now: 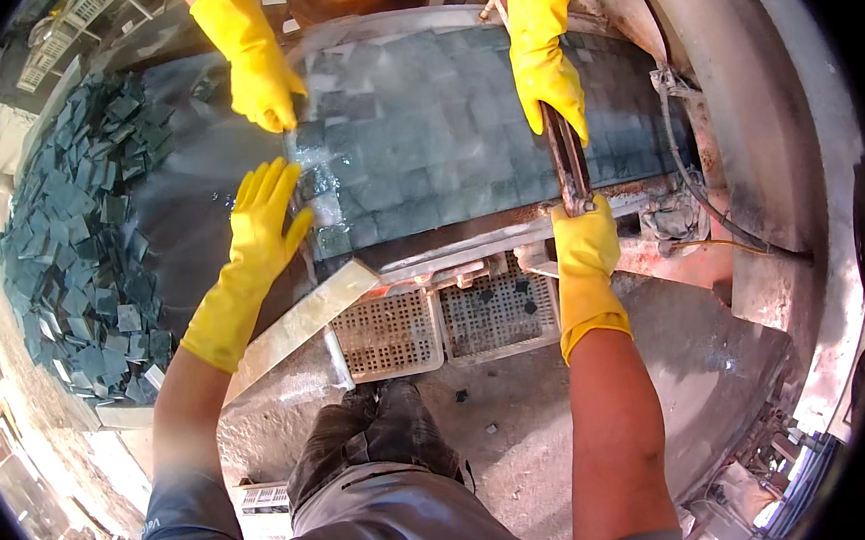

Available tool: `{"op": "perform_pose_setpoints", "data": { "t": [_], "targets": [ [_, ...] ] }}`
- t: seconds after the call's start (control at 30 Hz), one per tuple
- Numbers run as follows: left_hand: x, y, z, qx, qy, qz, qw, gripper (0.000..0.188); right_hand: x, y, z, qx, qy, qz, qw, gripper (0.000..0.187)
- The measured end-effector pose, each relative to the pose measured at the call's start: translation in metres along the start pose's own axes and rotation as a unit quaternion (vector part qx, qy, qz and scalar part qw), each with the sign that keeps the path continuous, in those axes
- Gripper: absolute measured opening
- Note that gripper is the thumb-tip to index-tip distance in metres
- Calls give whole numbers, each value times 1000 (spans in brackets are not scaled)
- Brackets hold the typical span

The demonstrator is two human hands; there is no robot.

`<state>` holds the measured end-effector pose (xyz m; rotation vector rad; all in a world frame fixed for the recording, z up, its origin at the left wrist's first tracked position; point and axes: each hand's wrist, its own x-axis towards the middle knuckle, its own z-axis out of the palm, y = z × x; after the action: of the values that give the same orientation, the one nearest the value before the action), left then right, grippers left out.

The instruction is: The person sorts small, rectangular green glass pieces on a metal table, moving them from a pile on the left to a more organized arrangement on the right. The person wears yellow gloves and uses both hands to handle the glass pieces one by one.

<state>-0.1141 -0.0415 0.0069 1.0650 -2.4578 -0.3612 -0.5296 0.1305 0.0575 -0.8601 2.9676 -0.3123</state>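
Observation:
My left hand [266, 216], in a yellow rubber glove, is open with its fingers stretched out flat at the left edge of the laid tiles. Wet grey-green square tiles [414, 151] lie side by side in rows across the bed. My right hand [587, 244], gloved alike, is closed round the near end of a rusty metal bar [568, 165] that crosses over the tiles. Opposite me, a co-worker's yellow-gloved hand [544, 72] holds the far part of the same bar. The co-worker's other gloved hand [267, 86] reaches down near my left fingertips.
A heap of loose dark tiles [80, 244] lies at the left. Below the bed's near edge stand two perforated plastic crates [387, 338], the right one holding a few tile pieces. A pale board [301, 324] slants beside them. A hose [697, 186] hangs by the machine housing [759, 127].

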Motion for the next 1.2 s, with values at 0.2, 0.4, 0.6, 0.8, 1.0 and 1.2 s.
{"op": "perform_pose_setpoints", "data": {
  "t": [0.2, 0.4, 0.6, 0.8, 1.0, 1.2],
  "targets": [
    [14, -15, 39, 121, -52, -56, 990, 67, 2, 0, 4, 10, -5, 4, 1000, 58],
    [-4, 1, 24, 70, -111, 29, 991, 68, 3, 4, -4, -6, -16, 10, 1000, 58],
    [13, 25, 49, 36, -12, -24, 999, 29, 18, 14, 0, 36, -31, -27, 999, 60],
    [4, 29, 58, 35, 78, -45, 995, 27, 19, 18, 16, 65, -67, -37, 995, 57],
    [-51, 21, 43, 55, 72, -44, 995, 72, 22, 22, 12, -5, -36, -16, 999, 60],
    [-63, 6, 56, 74, -15, -5, 997, 65, 9, -4, 9, -31, -42, 21, 998, 69]
  ]
}}
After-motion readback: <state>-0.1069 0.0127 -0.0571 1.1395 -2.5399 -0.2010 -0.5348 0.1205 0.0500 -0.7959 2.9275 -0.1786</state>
